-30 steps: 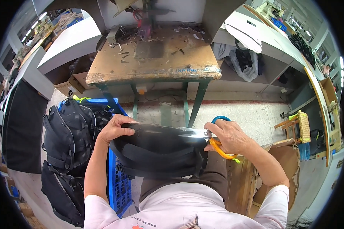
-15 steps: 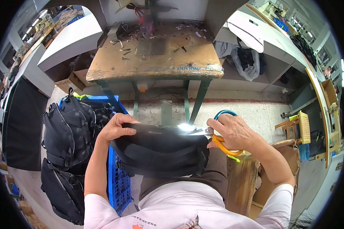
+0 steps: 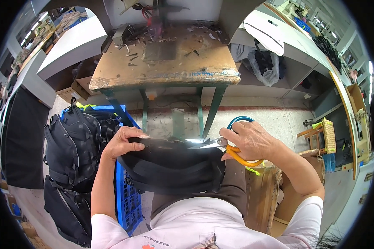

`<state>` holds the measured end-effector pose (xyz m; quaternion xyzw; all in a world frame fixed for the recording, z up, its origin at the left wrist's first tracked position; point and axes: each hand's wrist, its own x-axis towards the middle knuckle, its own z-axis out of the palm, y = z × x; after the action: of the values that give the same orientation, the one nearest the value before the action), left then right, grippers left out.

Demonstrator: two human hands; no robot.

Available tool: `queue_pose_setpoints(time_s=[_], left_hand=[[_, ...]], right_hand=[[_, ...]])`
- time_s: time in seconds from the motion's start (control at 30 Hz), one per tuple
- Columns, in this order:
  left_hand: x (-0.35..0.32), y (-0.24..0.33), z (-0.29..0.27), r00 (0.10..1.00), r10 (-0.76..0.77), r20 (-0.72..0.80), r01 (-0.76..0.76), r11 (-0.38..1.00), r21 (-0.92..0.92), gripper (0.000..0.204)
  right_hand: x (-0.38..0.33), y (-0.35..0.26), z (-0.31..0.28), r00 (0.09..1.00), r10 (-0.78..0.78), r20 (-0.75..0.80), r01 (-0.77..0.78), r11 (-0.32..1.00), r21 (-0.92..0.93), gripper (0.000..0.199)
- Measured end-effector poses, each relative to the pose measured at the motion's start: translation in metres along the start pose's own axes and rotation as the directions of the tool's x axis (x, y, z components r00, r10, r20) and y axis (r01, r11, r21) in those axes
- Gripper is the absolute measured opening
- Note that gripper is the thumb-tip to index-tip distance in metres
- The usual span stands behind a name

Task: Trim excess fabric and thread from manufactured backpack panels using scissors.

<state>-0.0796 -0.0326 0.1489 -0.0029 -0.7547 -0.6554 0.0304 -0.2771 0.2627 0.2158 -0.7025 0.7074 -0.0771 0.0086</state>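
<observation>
A black backpack [image 3: 174,168] lies across my lap. My left hand [image 3: 124,142] grips its upper left edge. My right hand [image 3: 250,140] holds scissors [image 3: 220,144] with one orange and one blue handle. Their shiny blades point left along the top edge of the backpack, touching it.
A worn wooden workbench [image 3: 166,62] with scraps and a machine on it stands in front of me. A blue crate [image 3: 126,199] at my left holds several black backpacks [image 3: 72,145]. A brown cardboard box [image 3: 264,199] is at my right. Grey shelves with bags are at the far right.
The scissors have moved slightly left along the backpack's top edge. My head has tilted, so the bench appears lower and nearer. Both hands keep their grip.
</observation>
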Motion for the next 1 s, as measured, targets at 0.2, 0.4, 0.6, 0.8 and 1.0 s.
queue_pose_setpoints(time_s=[0.2,0.4,0.6,0.8,1.0], left_hand=[[-0.004,-0.002,-0.003,1.0,-0.01,-0.025,0.01,1.0,0.005,0.024],[-0.009,-0.013,-0.015,0.999,-0.017,-0.035,0.022,0.988,0.156,0.025],[-0.011,-0.01,-0.01,0.995,0.001,-0.104,0.008,0.996,0.085,0.025],[-0.008,-0.01,-0.002,0.994,0.026,-0.102,-0.017,0.996,0.091,0.024],[-0.002,0.007,0.015,0.992,0.02,-0.123,0.002,0.985,0.174,0.028]], right_hand=[[0.006,0.003,-0.001,0.999,-0.019,0.04,0.023,0.994,-0.111,0.04],[0.007,0.006,0.014,1.0,0.003,0.026,-0.003,1.0,-0.006,0.039],[0.008,0.003,0.028,0.996,-0.005,-0.091,0.011,0.998,0.064,0.036],[0.005,-0.003,0.047,0.939,0.279,-0.201,-0.195,0.913,0.359,0.049],[0.017,-0.036,0.086,0.902,0.429,-0.042,-0.136,0.376,0.917,0.055]])
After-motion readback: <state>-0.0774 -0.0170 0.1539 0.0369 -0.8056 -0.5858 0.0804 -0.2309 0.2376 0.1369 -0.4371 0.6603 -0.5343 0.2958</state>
